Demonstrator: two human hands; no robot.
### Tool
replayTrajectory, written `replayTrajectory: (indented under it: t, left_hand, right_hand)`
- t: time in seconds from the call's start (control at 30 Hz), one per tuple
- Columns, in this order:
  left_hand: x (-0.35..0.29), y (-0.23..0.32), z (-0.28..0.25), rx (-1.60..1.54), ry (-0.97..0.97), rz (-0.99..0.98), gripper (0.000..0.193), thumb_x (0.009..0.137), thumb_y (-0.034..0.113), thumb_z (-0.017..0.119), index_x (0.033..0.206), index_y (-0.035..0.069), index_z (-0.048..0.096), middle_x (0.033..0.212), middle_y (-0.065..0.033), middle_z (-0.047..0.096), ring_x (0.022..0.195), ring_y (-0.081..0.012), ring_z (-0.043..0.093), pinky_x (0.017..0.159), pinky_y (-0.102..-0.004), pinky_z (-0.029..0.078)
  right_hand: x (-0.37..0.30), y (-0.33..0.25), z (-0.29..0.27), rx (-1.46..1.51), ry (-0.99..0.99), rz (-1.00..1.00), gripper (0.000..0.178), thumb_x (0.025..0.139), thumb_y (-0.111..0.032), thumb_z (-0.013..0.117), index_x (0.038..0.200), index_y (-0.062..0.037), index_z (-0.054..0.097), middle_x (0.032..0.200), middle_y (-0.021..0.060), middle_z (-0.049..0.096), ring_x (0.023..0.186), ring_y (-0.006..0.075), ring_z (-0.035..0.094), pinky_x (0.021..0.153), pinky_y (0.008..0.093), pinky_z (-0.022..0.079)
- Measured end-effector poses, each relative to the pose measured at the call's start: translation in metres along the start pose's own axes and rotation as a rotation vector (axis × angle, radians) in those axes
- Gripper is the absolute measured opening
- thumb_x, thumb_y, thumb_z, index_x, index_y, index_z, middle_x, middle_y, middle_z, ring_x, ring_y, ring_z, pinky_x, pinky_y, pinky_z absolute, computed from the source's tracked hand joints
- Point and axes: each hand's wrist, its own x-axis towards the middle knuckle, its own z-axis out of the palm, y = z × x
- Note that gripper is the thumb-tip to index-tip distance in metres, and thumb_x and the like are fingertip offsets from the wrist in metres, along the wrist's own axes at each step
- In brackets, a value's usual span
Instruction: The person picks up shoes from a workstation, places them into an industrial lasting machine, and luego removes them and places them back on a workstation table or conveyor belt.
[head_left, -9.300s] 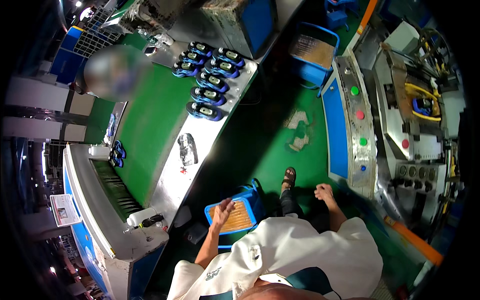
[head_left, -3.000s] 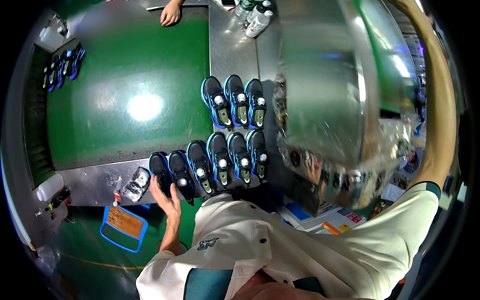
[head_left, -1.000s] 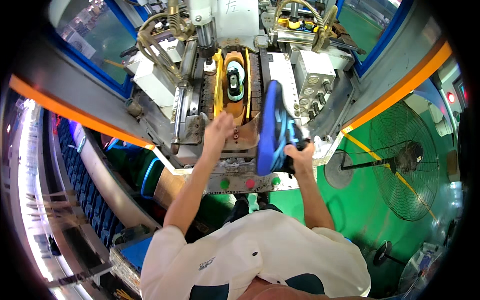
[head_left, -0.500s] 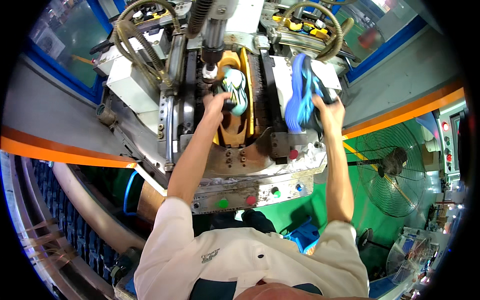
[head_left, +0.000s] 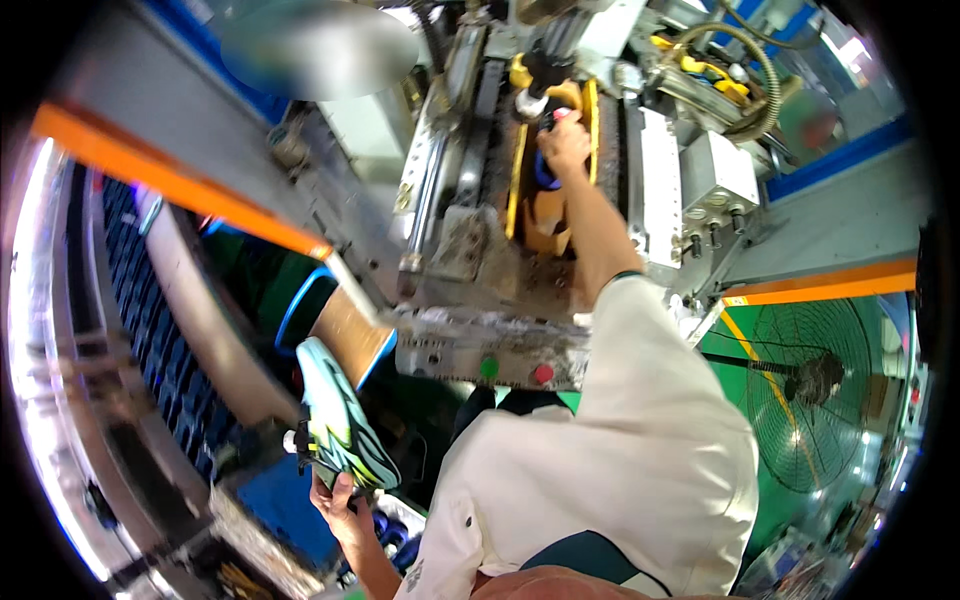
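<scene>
My left hand (head_left: 345,505) is low on the left, its fingers closed on the heel end of a pale mint-green shoe (head_left: 345,420) with black and yellow markings. The shoe's toe points up and away from me, beside a wooden panel. Reaching forward, my right hand (head_left: 566,147) is closed on a blue shoe (head_left: 545,172) between the yellow side plates of the machine (head_left: 515,195). Most of that shoe is hidden by the hand and the press head (head_left: 532,103); a little red shows at the fingertips.
An orange-edged guard (head_left: 180,180) runs along the left, above a conveyor with a dark ribbed belt (head_left: 160,300). Green and red buttons (head_left: 543,374) line the machine's front. A wire-caged floor fan (head_left: 805,385) stands at right. Blue items (head_left: 395,535) lie beside my left forearm.
My left hand has carried the mint-green shoe out of the machine, down to the left. My right hand has brought the blue shoe from the right into the machine. The view has turned left.
</scene>
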Motion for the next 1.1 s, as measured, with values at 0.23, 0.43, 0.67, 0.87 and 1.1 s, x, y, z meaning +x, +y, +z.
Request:
replayTrajectory:
  t: [0.23,0.43,0.67,0.87,1.1]
  left_hand:
    - [-0.092,-0.064,-0.013,-0.412,0.541,-0.096,0.036,0.072,0.014,0.068,0.104,0.002,0.057,0.092,-0.0073,0.061,0.081,-0.0177,0.059,0.068,-0.0299,0.048]
    - [-0.159,-0.119,-0.047,-0.714,0.489,-0.242,0.028,0.079,0.01,0.067,0.102,-0.003,0.057,0.091,-0.0082,0.063,0.077,-0.0178,0.062,0.072,-0.033,0.052]
    - [-0.23,-0.148,-0.074,-0.903,0.738,-0.048,0.034,0.079,0.007,0.065,0.108,-0.005,0.053,0.094,-0.0091,0.062,0.078,-0.0176,0.063,0.071,-0.0305,0.054]
    - [-0.271,-0.187,-0.154,-1.137,1.06,0.157,0.023,0.08,0.006,0.064,0.099,-0.003,0.054,0.095,-0.0109,0.061,0.084,-0.0203,0.063,0.077,-0.0365,0.054]
    - [-0.292,-0.203,-0.259,-1.263,1.3,0.243,0.026,0.08,0.007,0.063,0.102,-0.004,0.054,0.096,-0.0113,0.062,0.082,-0.0187,0.063,0.07,-0.032,0.054]
  right_hand:
    - [-0.171,-0.014,-0.068,0.711,0.152,-0.749,0.027,0.082,-0.016,0.059,0.103,0.0014,0.056,0.098,0.0167,0.061,0.086,0.0313,0.06,0.072,0.0371,0.049]
    - [-0.376,0.034,0.015,0.717,-0.448,-1.163,0.018,0.085,-0.007,0.049,0.098,-0.001,0.059,0.09,0.016,0.059,0.081,0.0332,0.056,0.069,0.0388,0.046]
    - [-0.359,0.049,0.081,0.654,-0.228,-1.299,0.023,0.082,-0.011,0.048,0.101,-0.0021,0.056,0.095,0.0144,0.059,0.091,0.0347,0.054,0.077,0.0439,0.043]
    - [-0.434,-0.107,0.005,0.942,-0.456,-1.367,0.022,0.083,-0.001,0.054,0.104,0.0003,0.058,0.092,0.0168,0.061,0.08,0.0264,0.06,0.068,0.035,0.047]
    - [-0.606,-0.189,-0.06,0.85,-0.748,-1.528,0.016,0.085,-0.007,0.055,0.098,0.0002,0.061,0.084,0.0113,0.064,0.075,0.019,0.062,0.065,0.0283,0.047]
